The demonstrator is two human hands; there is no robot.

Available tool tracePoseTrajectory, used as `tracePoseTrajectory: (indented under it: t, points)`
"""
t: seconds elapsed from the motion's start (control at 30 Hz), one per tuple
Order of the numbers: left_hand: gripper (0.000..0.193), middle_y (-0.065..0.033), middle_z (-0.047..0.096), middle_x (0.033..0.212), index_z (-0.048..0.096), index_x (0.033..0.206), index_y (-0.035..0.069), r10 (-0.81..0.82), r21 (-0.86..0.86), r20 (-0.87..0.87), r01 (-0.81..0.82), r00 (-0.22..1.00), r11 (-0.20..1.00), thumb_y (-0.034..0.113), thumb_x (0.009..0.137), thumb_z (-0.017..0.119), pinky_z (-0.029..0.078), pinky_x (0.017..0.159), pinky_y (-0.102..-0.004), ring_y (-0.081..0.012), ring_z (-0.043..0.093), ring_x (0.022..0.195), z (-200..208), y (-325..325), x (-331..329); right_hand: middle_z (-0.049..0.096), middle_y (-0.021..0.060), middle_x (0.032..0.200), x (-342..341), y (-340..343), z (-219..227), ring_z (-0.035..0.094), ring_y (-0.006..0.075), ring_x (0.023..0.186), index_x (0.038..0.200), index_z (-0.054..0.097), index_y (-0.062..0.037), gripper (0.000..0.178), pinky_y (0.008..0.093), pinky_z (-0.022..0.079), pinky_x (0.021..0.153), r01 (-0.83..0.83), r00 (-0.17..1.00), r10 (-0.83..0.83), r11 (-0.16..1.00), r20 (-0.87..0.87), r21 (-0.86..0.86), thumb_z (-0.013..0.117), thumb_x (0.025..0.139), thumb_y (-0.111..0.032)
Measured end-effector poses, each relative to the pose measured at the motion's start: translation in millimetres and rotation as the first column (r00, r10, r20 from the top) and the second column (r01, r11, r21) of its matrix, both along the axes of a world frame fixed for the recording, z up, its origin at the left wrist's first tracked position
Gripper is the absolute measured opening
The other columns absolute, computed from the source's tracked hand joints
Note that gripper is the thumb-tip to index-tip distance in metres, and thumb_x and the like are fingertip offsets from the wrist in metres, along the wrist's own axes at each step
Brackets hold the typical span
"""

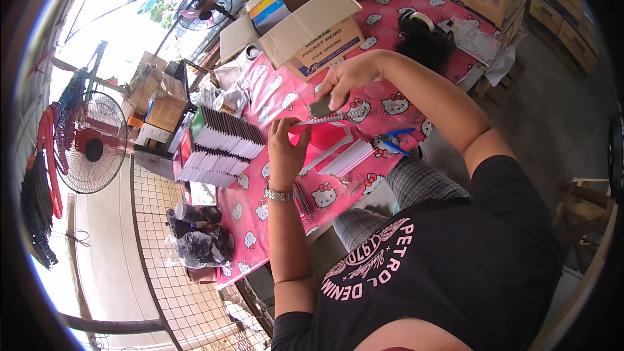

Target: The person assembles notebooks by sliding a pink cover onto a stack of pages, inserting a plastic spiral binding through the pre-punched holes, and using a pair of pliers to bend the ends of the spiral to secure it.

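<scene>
My left hand (288, 146) grips a spiral-bound memo pad (320, 119) by its left end, thumb on the near side and fingers over the top. The pad is tilted above the table, with its bound edge upward. My right hand (349, 80) is closed on a small dark green flat piece (319, 106), just above the pad's bound edge; its exact kind cannot be made out. Below the hands lie pink-covered pads (344, 156) with white page edges showing. To their right, a blue-handled tool (394, 144) lies on the pink patterned tablecloth (325, 196).
Tall stacks of memo pads (218, 146) stand at the left. An open cardboard box (322, 45) sits at the far side, with a tape dispenser (419, 23) to its right. Fans (93, 149) stand beyond the table. My legs (426, 182) are below its near edge.
</scene>
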State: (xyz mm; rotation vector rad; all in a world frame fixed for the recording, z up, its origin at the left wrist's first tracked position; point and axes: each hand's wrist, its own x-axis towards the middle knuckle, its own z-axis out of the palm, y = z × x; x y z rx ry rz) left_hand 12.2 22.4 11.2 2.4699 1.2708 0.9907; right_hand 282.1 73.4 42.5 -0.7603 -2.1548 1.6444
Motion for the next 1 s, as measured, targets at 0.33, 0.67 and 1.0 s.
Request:
tracePoseTrajectory:
  t: [0.33, 0.67, 1.0]
  points:
    - [0.024, -0.0133, 0.062, 0.096, 0.062, 0.102, -0.001, -0.023, -0.14, 0.069, 0.032, 0.997, 0.99, 0.009, 0.084, 0.073, 0.052, 0.062, -0.0324, -0.0225, 0.065, 0.076, 4, 7, 4, 0.07, 0.0108, 0.115, -7, 21, -9, 0.065, 0.0184, 0.102, 0.129, 0.06, 0.0048, 0.053, 0.0284, 0.047, 0.095, 0.009, 0.961, -0.049, 0.99, -0.274, -0.144, 0.07, 0.081, -0.015]
    - [0.023, -0.0048, 0.063, 0.089, 0.058, 0.107, 0.0, -0.049, -0.243, 0.185, 0.094, 0.981, 0.965, 0.005, 0.088, 0.071, 0.048, 0.061, -0.0243, -0.0102, 0.06, 0.071, 0, 11, 2, 0.067, 0.0089, 0.112, -18, 29, -3, 0.064, 0.0163, 0.095, 0.124, 0.064, 0.0033, 0.047, 0.0282, 0.047, 0.09, 0.019, 0.999, -0.019, 1.0, -0.035, 0.007, 0.07, 0.083, -0.02]
    - [0.024, -0.0055, 0.068, 0.093, 0.059, 0.107, 0.0, -0.064, -0.299, 0.328, 0.168, 0.942, 0.939, 0.004, 0.086, 0.073, 0.051, 0.065, -0.0236, -0.0108, 0.069, 0.082, -9, 19, -9, 0.068, 0.0069, 0.105, -31, 35, -24, 0.063, 0.015, 0.096, 0.115, 0.068, -0.0014, 0.037, 0.0302, 0.047, 0.087, 0.077, 0.983, -0.087, 0.995, -0.164, -0.068, 0.069, 0.084, -0.021]
